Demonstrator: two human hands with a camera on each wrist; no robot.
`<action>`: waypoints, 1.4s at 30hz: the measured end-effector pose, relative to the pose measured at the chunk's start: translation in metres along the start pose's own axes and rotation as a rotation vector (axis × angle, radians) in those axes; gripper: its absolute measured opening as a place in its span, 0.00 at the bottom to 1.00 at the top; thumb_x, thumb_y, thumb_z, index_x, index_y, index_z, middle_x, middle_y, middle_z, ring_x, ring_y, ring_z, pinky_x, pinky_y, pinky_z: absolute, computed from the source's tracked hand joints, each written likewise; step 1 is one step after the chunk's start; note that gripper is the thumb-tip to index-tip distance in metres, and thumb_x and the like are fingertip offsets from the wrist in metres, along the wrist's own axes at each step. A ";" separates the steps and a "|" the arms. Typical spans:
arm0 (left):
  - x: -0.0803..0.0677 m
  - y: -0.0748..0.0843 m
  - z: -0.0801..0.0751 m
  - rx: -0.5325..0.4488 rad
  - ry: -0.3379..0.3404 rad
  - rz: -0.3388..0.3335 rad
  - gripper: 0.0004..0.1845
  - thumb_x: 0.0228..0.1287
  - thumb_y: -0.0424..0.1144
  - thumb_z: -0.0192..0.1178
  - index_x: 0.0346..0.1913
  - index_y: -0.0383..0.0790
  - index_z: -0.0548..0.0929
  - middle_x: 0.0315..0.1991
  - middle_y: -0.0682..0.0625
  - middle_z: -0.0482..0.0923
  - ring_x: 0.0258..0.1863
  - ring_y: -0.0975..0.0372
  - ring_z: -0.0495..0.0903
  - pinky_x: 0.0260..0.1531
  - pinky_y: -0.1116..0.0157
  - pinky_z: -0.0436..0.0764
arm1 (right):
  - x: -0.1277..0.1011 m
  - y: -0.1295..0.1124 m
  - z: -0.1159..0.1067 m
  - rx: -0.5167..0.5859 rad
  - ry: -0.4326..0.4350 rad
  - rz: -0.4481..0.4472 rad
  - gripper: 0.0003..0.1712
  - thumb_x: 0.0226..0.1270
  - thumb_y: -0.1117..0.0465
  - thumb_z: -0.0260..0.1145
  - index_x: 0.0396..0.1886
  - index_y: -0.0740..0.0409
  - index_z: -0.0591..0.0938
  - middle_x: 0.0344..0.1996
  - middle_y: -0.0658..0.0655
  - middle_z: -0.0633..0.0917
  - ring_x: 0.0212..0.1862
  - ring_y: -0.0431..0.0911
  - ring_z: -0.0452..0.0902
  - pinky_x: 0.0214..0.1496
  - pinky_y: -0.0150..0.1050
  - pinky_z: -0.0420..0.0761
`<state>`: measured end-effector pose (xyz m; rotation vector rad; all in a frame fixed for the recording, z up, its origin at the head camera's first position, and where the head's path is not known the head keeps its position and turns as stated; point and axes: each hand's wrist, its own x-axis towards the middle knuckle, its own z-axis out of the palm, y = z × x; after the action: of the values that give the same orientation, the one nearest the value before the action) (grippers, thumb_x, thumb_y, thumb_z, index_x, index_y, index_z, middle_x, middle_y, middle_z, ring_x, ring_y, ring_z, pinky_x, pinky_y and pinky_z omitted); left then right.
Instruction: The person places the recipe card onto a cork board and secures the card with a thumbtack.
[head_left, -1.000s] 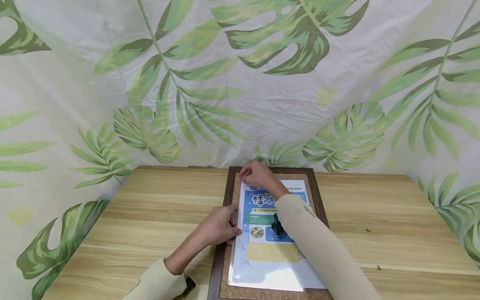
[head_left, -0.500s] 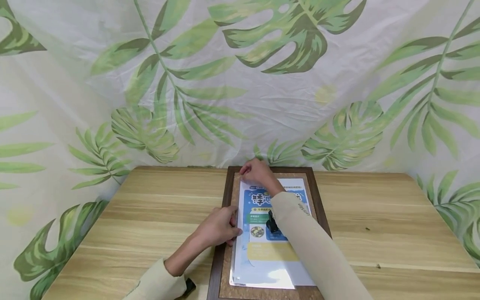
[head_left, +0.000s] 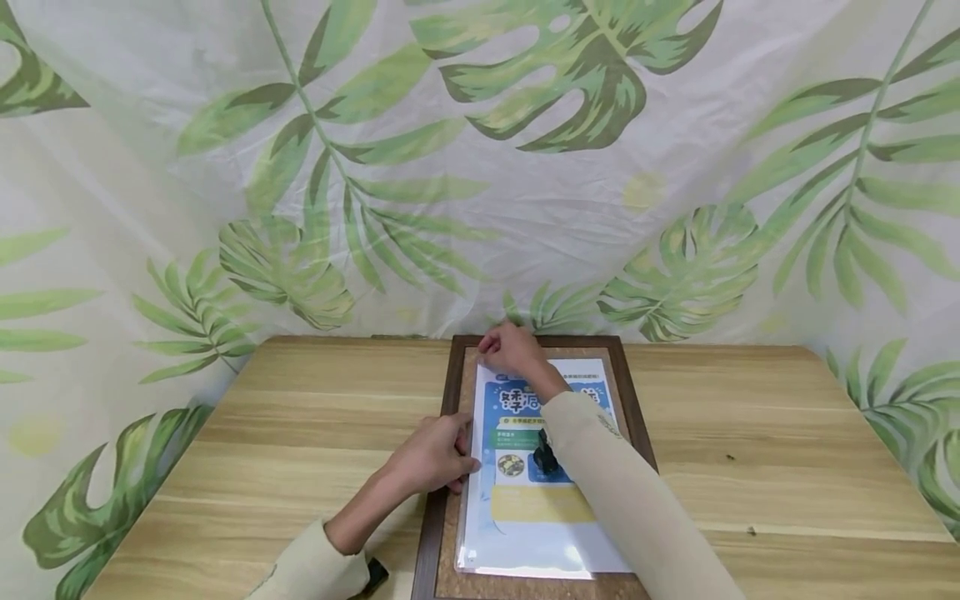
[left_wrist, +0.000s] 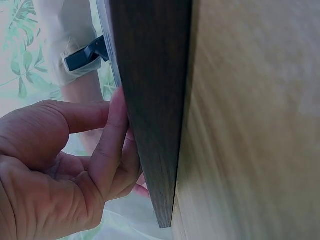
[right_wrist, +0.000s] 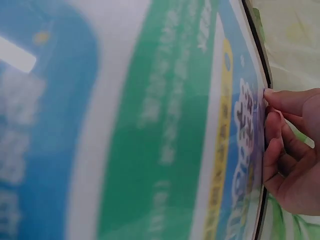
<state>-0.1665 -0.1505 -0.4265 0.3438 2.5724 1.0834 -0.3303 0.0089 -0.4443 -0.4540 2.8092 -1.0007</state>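
A laminated poster in blue, green and yellow lies on a cork board with a dark wooden frame. The left hand is at the poster's left edge, thumb over the sheet and bent fingers by the frame; in its wrist view the left hand has thumb and forefinger together at the edge. Up at the top-left corner, the right hand pinches with curled fingers. The right wrist view shows that right hand with thumb tip at the sheet; its fingertips hide anything small between them.
The board rests on a wood-grain table, its far end close to a leaf-patterned curtain. A black wrist mount on the right sleeve hangs over the poster. Small dark specks dot the table at the right.
Both hands stay at the same spots on the poster. The right forearm has shifted slightly left since a second ago, and the head view has moved a little.
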 end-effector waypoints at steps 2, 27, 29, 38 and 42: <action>0.000 0.000 0.001 -0.007 -0.002 -0.012 0.21 0.60 0.28 0.68 0.53 0.27 0.73 0.25 0.44 0.75 0.16 0.60 0.82 0.13 0.65 0.80 | -0.003 0.003 0.000 0.015 0.012 -0.007 0.11 0.62 0.54 0.73 0.42 0.50 0.88 0.34 0.47 0.87 0.35 0.41 0.80 0.42 0.38 0.80; 0.000 0.002 0.001 -0.009 0.006 -0.032 0.31 0.60 0.28 0.68 0.64 0.24 0.68 0.28 0.43 0.75 0.16 0.59 0.82 0.14 0.64 0.81 | -0.059 0.032 -0.044 -0.003 -0.103 -0.009 0.13 0.62 0.61 0.73 0.47 0.53 0.86 0.36 0.50 0.85 0.39 0.44 0.79 0.46 0.41 0.79; 0.000 0.002 0.001 -0.010 0.008 -0.028 0.31 0.60 0.27 0.68 0.64 0.23 0.68 0.28 0.43 0.74 0.15 0.59 0.82 0.14 0.63 0.82 | -0.064 0.034 -0.049 -0.007 -0.114 0.003 0.14 0.62 0.61 0.72 0.48 0.53 0.86 0.37 0.50 0.85 0.39 0.45 0.79 0.46 0.41 0.79; 0.000 0.001 0.003 -0.010 0.009 -0.018 0.28 0.59 0.26 0.68 0.60 0.23 0.70 0.27 0.43 0.74 0.15 0.59 0.82 0.15 0.62 0.82 | -0.091 0.046 -0.064 -0.003 -0.135 -0.006 0.16 0.61 0.64 0.72 0.50 0.58 0.85 0.38 0.54 0.86 0.39 0.46 0.80 0.42 0.40 0.80; -0.001 0.001 0.002 -0.017 0.005 -0.019 0.26 0.59 0.26 0.68 0.59 0.23 0.70 0.27 0.42 0.74 0.15 0.59 0.82 0.15 0.62 0.82 | -0.101 0.054 -0.069 -0.006 -0.136 -0.039 0.15 0.61 0.66 0.72 0.48 0.59 0.86 0.37 0.54 0.86 0.39 0.46 0.80 0.43 0.41 0.81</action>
<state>-0.1650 -0.1481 -0.4269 0.3118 2.5645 1.1002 -0.2624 0.1221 -0.4232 -0.5576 2.6929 -0.9311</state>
